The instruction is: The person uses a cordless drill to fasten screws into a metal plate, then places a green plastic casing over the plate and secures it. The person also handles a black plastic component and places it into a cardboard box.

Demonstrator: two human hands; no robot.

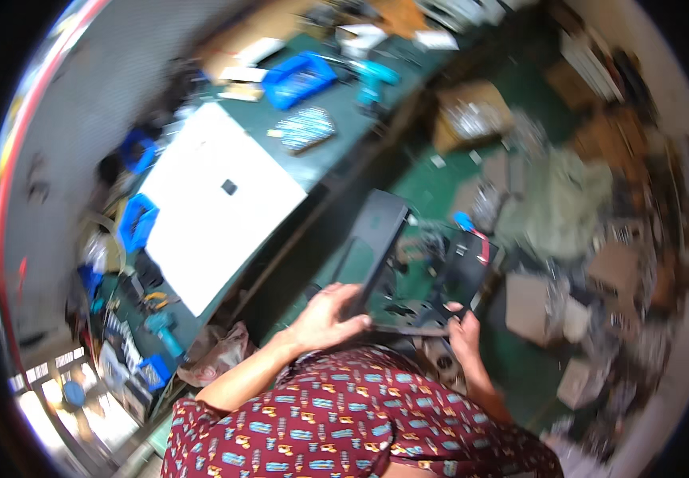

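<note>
Both my hands grip a black open-sided frame (382, 239), held tilted in front of my body above the floor. It looks like a rectangular housing; what it belongs to cannot be made out. My left hand (331, 317) is closed on its near left corner, thumb along the edge. At the near right corner, my right hand (462, 333) clasps the rim with the thumb on top. Green floor shows through the open middle. A small blue and red part (472, 227) appears by the frame's far right side; whether it is attached is unclear.
On the green workbench (324, 163) to the left lie a white board (221, 203), a blue bin (298, 80), a teal power drill (374, 84) and a bundle of shiny pieces (305, 129). Cardboard boxes (532, 307) and clear plastic bags (484, 207) litter the floor on the right.
</note>
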